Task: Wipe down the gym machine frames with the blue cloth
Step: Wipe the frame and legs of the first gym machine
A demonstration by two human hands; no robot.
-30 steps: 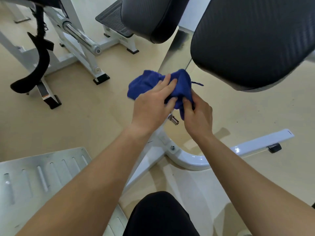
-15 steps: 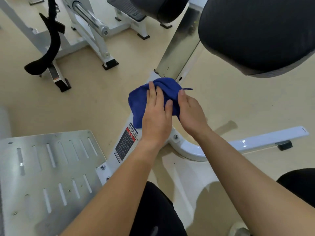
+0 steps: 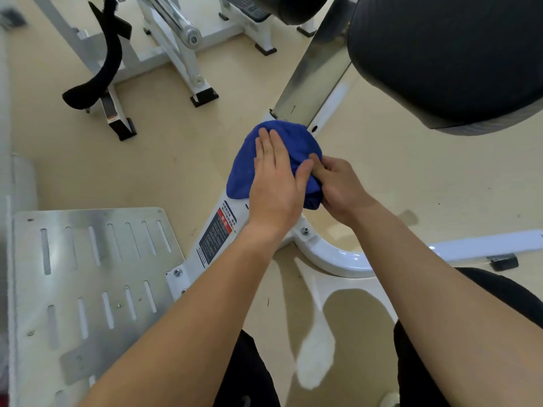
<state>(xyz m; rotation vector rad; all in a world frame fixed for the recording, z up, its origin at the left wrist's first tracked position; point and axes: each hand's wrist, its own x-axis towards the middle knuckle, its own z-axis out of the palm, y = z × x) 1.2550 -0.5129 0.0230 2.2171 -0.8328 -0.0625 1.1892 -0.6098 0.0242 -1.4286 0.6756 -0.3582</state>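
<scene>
— Blue cloth (image 3: 273, 160): where?
— Draped over the white machine frame (image 3: 326, 254), below the chrome post (image 3: 311, 74).
— Hands?
— Left hand (image 3: 276, 186) presses it flat, fingers together; right hand (image 3: 338, 186) pinches its right edge.

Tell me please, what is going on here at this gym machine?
A person is wiping the white frame of a gym machine with a blue cloth. The left hand lies flat on the cloth and presses it onto the frame, just below the bare metal post. The right hand grips the cloth's right edge with curled fingers. The warning label lower on the frame is uncovered.
</scene>
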